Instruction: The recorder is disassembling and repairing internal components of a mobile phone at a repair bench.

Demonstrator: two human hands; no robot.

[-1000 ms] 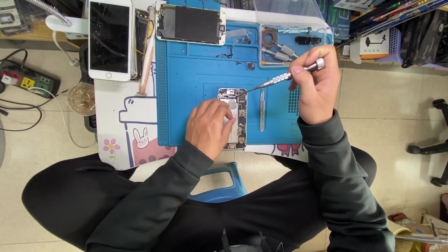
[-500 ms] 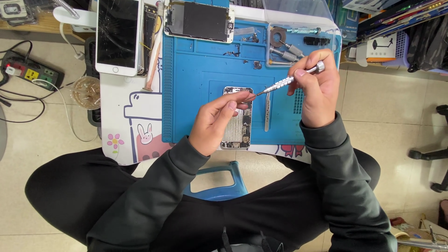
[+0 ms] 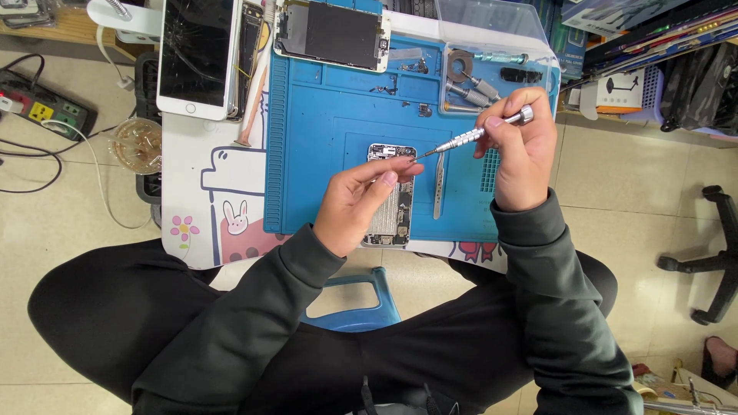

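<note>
Left hand (image 3: 355, 206) lifted, fingers now pinching screwdriver (image 3: 470, 137) tip

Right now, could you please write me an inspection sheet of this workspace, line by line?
Surface: blue repair mat on a white table with cartoon prints.
Job's things: opened phone body on the mat; silver screwdriver with its tip near the left fingertips; tweezers lying beside the phone.
Clutter: cracked white phone, detached screen panel, spare bits in the mat tray, plastic cup.
Grips: left hand pinches at the screwdriver tip over the phone body; right hand holds the screwdriver.
Cables: power strip and wires on the floor.
Surroundings: tiled floor, blue stool, chair base.
</note>
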